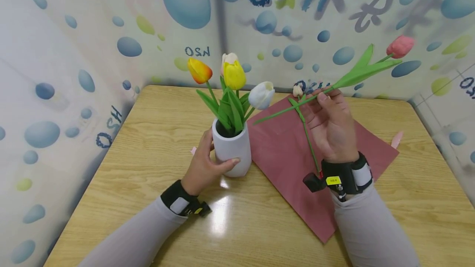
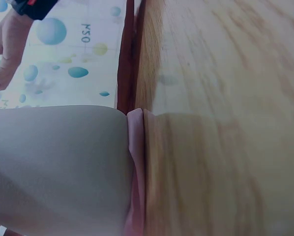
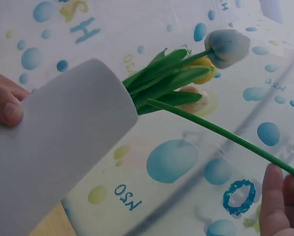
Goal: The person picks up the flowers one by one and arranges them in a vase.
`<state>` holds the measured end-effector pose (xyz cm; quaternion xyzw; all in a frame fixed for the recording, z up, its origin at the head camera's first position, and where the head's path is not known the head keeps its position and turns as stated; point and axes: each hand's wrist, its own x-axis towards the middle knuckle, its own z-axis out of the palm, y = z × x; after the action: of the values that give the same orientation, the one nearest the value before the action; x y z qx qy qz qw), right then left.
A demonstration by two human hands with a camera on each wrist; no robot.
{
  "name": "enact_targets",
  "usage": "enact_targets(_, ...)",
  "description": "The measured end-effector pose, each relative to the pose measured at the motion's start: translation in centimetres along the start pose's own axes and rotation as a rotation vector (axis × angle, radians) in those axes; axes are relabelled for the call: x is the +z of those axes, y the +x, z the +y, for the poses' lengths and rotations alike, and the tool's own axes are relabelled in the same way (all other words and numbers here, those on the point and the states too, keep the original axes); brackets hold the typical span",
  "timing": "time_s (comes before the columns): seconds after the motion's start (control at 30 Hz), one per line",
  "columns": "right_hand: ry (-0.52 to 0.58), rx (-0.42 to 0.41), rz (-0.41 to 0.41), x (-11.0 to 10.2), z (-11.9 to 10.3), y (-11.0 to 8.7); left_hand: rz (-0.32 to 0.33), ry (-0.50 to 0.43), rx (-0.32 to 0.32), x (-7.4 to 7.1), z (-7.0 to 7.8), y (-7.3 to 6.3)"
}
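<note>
My left hand [image 1: 205, 164] grips a white vase [image 1: 233, 155] low on its side, thumb across the front. In the vase stand an orange-yellow tulip [image 1: 199, 70], a yellow tulip [image 1: 234, 75], a pale tulip [image 1: 227, 57] behind it and a white tulip [image 1: 262, 95]. My right hand [image 1: 332, 129] pinches a pink tulip [image 1: 400, 47] by its stem, bloom up to the right, with the stem's bare end sloping down toward the vase. In the right wrist view that green stem [image 3: 211, 125] overlaps the leaves near the vase rim. The vase [image 2: 58, 157] fills the left wrist view's lower left.
Dark red wrapping paper [image 1: 282, 168] lies on the wooden table [image 1: 148, 135] right of the vase. A cream tulip [image 1: 298, 90] lies on it under my right hand. Pink scraps lie at the right [image 1: 397, 139] and beside the vase [image 1: 193, 150]. A patterned curtain [image 1: 297, 24] hangs behind.
</note>
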<state>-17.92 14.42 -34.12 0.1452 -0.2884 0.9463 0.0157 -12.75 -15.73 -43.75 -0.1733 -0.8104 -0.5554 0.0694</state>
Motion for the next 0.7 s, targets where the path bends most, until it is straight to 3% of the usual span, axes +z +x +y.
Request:
enact_targets(0.4,-0.074,-0.048,-0.061,2.0,1.1,-1.0,0.005,-0.002,0.004,-0.1,0.0,0.0)
enact_targets(0.7,-0.235,-0.101,-0.044,3.0,1.5,-1.2,0.004,-0.028,0.018,0.0,-0.1,0.0)
